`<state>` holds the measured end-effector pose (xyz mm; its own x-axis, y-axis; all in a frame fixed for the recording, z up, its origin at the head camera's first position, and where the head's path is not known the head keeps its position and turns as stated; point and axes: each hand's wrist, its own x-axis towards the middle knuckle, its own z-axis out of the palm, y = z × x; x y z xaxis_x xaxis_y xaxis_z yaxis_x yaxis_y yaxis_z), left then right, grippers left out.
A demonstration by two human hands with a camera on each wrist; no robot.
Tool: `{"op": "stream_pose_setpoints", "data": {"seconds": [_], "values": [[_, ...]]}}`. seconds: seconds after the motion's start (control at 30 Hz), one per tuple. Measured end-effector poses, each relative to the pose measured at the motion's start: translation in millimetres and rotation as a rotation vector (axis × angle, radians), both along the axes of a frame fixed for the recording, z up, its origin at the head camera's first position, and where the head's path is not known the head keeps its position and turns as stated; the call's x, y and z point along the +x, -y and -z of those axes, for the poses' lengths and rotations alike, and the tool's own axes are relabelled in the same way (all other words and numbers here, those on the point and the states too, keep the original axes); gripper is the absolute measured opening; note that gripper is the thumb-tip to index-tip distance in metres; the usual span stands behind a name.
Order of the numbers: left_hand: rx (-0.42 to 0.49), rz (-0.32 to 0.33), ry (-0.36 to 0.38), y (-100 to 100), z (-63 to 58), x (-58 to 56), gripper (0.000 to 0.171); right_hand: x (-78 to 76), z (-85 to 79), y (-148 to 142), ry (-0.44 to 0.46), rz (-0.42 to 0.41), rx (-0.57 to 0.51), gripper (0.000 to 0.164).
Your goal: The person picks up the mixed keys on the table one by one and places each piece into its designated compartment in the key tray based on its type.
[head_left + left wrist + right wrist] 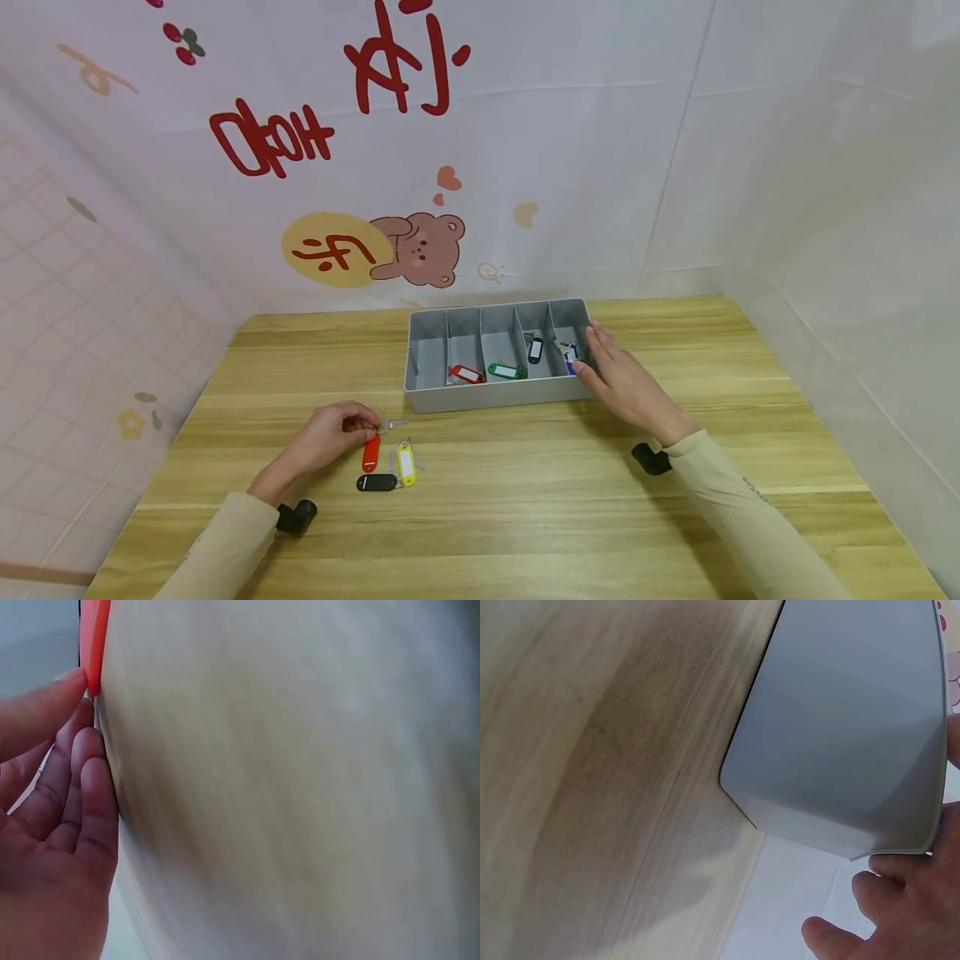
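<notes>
At the front left of the table, my left hand (333, 433) pinches the ring end of a red key tag (371, 454), its thumb on the tag's tip in the left wrist view. A silver key (393, 424) points right from the fingers. Just beside them lie a yellow key tag (406, 464) with its key and a black key tag (377, 482). My right hand (626, 383) rests along the right end of a grey divided box (495, 396), fingers extended at the side and thumb near the front rim. The right wrist view shows the box's outer wall (840, 712) beside those fingers.
Inside the box, separate compartments hold a red tag (467, 374), a green tag (506, 371), a black tag (535, 350) and a blue tag (572, 358). A white printed cloth (585, 167) hangs behind the wooden table (510, 517).
</notes>
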<state>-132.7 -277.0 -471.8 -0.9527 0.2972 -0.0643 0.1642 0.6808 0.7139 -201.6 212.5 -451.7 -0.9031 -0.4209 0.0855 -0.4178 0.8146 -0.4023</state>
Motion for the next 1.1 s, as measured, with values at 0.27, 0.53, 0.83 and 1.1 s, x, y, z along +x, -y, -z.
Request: {"op": "stream_pose_setpoints", "data": {"seconds": [0.27,0.53,0.83,1.1], "values": [[-0.01,-0.008,-0.048,-1.6,1.2,1.3,0.011,-0.6,0.5,0.7,-0.011,0.0,0.0,0.078],[-0.025,-0.027,-0.087,-2.2,1.5,1.7,0.011,-0.1,0.1,0.4,-0.01,0.001,-0.003,0.079],[-0.027,-0.044,-0.114,-0.8,0.9,2.2,0.009,0.3,0.9,1.1,-0.013,0.006,0.001,0.079],[-0.035,-0.068,-0.113,-0.7,-6.9,7.8,0.007,1.0,1.1,0.9,-0.011,0.007,-0.003,0.078]]}}
